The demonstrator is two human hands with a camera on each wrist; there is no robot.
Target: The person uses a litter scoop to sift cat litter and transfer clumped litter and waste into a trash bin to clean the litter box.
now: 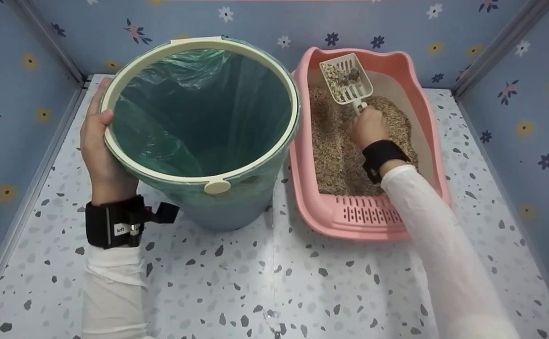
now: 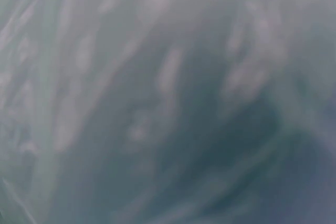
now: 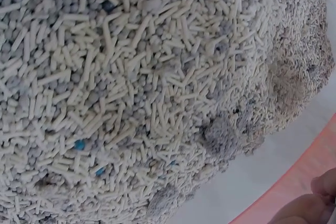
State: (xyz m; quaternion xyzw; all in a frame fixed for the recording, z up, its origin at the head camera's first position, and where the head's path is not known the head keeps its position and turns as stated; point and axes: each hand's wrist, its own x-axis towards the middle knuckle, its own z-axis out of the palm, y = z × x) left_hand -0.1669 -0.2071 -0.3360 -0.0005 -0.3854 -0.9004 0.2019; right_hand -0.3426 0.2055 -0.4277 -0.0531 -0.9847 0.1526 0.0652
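Note:
On the left stands a trash bin (image 1: 106,101) with a cream rim and a green plastic liner (image 1: 156,141). My left hand (image 1: 103,150) holds its left side, thumb over the rim. Blurred liner plastic (image 2: 157,103) fills the left wrist view. My right hand (image 1: 371,128) grips the handle of a white slotted litter scoop (image 1: 360,89), raised above the litter box (image 1: 305,188). Pale litter and dark clumps (image 1: 352,74) lie in the scoop. Below spreads pellet litter (image 3: 131,87), with a grey clump (image 3: 220,137) near the wall; fingertips (image 3: 310,208) show at the corner.
The pink box stands right beside the bin and has a perforated front ledge (image 1: 368,211). Both rest on a speckled floor (image 1: 217,282). Blue flowered walls (image 1: 265,23) enclose the back and both sides.

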